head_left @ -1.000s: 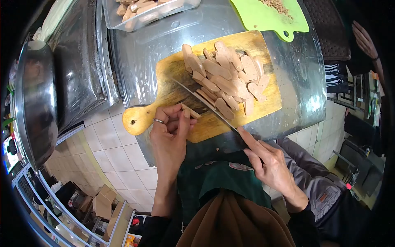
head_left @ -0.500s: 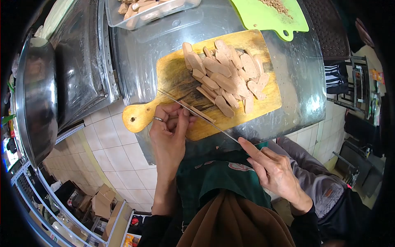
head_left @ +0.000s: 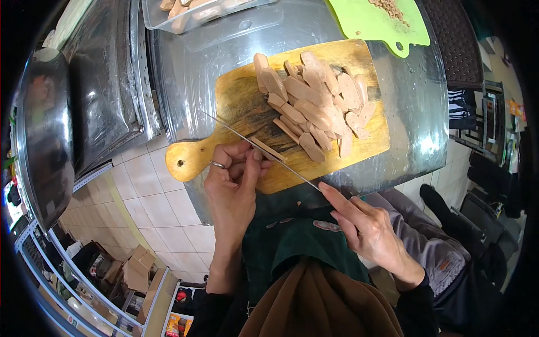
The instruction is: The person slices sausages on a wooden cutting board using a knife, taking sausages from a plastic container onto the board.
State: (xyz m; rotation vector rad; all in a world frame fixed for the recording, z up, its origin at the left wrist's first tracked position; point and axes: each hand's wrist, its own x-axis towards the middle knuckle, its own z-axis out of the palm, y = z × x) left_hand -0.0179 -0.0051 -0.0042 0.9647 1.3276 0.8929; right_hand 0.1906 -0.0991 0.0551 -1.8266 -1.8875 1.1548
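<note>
A thin knife [head_left: 292, 172] slants across the near left of the wooden cutting board [head_left: 236, 92]. Its handle end is in my right hand [head_left: 368, 227], closed around it with the index finger stretched along the top. My left hand [head_left: 234, 180], wearing a ring, is curled at the board's near edge, fingertips and thumb pinching a piece of sausage against the blade, mostly hidden by the fingers. On the blade's far side lies a narrow sausage slice [head_left: 268, 149]. A heap of slanted sausage slices [head_left: 320, 104] covers the board's middle and right.
At the back left is a clear plastic container [head_left: 210, 17] with more sausage pieces. A green cutting board [head_left: 387, 31] with small brown bits lies at the back right. All rest on a metal table [head_left: 185, 84]. A person's grey-clad leg [head_left: 426, 241] is close on my right.
The knife and my right hand have shifted slightly left, so the tip reaches further past the board's left edge. My left hand keeps its pinch. The view has shifted a little.
</note>
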